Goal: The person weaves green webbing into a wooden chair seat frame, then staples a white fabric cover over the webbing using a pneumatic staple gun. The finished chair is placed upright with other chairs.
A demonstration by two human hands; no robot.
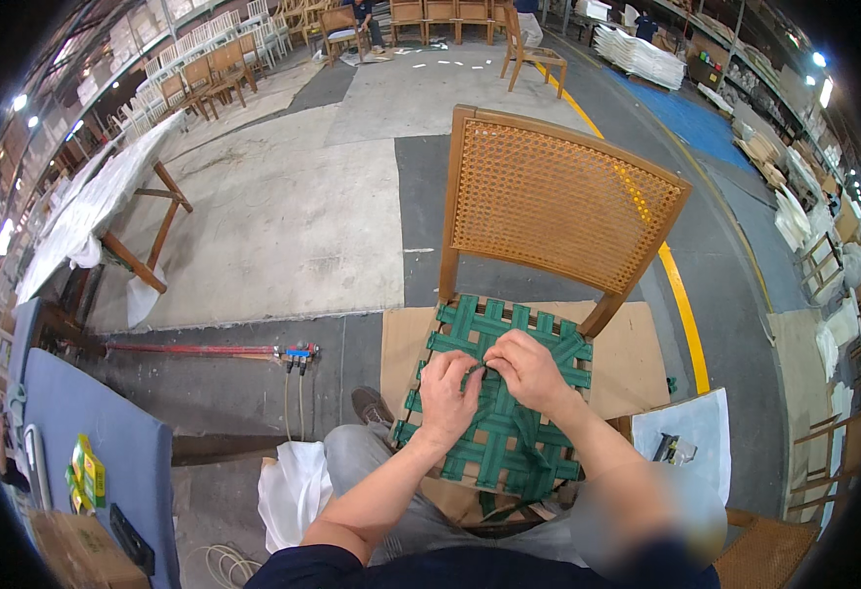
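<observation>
A wooden chair with a woven cane back [558, 196] stands before me, its seat a lattice of green webbing [494, 432] over the frame. Above the seat's middle my left hand [445, 395] is closed in a pinch. Close beside it, my right hand [532, 371] is pinched too. Between their fingertips is a short dark green bit of webbing strap [484, 367], mostly hidden by the fingers. A loose green strap [529, 437] trails over the weave below the right hand.
Cardboard [637, 358] lies under the chair. At left stand a blue-grey padded surface [107, 412] with yellow-green packets [87, 474] and a covered table [97, 201]. A red pipe with blue valves [298, 351] runs along the floor. A white-topped surface [700, 432] holds a small tool [668, 449] at right.
</observation>
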